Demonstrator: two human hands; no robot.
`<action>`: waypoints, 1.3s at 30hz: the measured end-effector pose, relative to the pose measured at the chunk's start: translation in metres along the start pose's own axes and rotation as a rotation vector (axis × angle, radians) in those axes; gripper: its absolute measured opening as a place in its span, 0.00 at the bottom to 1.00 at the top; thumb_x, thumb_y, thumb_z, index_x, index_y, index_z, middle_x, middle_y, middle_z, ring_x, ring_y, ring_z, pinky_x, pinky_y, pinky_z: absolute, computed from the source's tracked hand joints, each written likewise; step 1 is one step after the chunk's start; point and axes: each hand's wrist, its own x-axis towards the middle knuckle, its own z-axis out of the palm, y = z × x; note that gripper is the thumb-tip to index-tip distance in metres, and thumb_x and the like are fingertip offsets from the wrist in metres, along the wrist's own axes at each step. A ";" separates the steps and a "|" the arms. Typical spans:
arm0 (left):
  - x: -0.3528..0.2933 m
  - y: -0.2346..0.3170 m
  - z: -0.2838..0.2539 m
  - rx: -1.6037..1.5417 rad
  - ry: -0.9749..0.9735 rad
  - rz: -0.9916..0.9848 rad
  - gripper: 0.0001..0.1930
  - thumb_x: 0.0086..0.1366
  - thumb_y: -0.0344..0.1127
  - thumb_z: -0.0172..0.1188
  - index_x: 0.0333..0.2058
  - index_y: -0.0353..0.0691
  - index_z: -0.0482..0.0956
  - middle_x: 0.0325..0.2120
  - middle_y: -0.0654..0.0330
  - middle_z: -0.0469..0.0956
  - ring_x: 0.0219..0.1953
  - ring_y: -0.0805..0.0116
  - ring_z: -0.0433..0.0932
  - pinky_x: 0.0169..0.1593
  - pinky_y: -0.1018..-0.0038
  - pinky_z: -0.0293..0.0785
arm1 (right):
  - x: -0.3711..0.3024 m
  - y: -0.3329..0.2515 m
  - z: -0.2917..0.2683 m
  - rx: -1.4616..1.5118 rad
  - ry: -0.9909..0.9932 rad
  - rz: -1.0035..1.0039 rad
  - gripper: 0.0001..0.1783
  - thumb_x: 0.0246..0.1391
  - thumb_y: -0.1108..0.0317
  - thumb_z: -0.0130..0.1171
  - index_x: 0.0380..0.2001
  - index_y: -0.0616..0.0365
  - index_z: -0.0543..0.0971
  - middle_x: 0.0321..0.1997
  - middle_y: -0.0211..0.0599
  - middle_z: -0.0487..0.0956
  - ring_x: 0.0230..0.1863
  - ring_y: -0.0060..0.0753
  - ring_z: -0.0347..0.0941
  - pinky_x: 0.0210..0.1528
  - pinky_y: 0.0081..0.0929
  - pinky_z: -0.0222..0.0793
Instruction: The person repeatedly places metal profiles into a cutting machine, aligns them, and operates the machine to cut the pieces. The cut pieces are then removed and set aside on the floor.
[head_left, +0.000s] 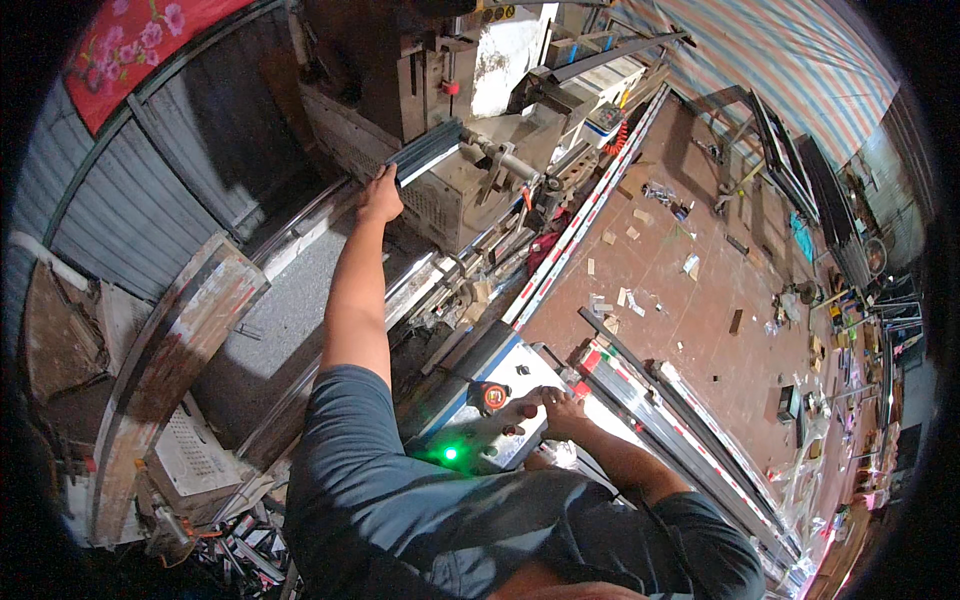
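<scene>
My left hand [380, 196] reaches forward and is closed on the near end of a dark grey metal profile [425, 152]. The profile lies across the bed of a large grey machine [437, 205], by a clamp cylinder [505, 155]. My right hand [565, 412] rests at the right edge of a white control panel [470, 430], its fingers bent but apart beside a round knob [530, 410]. It holds nothing that I can see. On the panel are a lit green lamp [451, 454] and a round orange-and-black thing, like a tape measure [494, 397].
Long metal profiles [690, 430] lie to my right, and a red-and-white striped bar [585, 215] runs away from the panel. Scraps are scattered over the brown tiled floor [700, 290]. A worn curved board [170, 350] stands at left, with offcuts [250, 550] below it.
</scene>
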 end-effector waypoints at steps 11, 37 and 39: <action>0.011 0.001 0.008 0.014 -0.003 0.006 0.48 0.67 0.28 0.65 0.82 0.56 0.55 0.84 0.60 0.54 0.78 0.48 0.66 0.75 0.53 0.72 | -0.004 0.000 -0.010 0.007 -0.025 -0.006 0.70 0.47 0.42 0.83 0.83 0.53 0.52 0.81 0.49 0.62 0.78 0.61 0.64 0.70 0.88 0.57; 0.009 -0.003 0.004 0.033 -0.032 -0.009 0.46 0.69 0.28 0.64 0.82 0.56 0.55 0.84 0.63 0.53 0.80 0.52 0.63 0.77 0.42 0.67 | -0.007 -0.003 -0.019 -0.006 -0.033 -0.015 0.75 0.41 0.38 0.84 0.83 0.57 0.52 0.81 0.54 0.63 0.80 0.61 0.63 0.70 0.83 0.63; 0.005 0.005 0.002 0.024 -0.042 -0.010 0.46 0.69 0.28 0.64 0.82 0.55 0.55 0.84 0.63 0.54 0.81 0.52 0.63 0.77 0.43 0.67 | -0.006 -0.002 -0.016 -0.014 -0.049 -0.003 0.77 0.40 0.38 0.85 0.84 0.57 0.51 0.81 0.55 0.62 0.80 0.61 0.62 0.70 0.78 0.65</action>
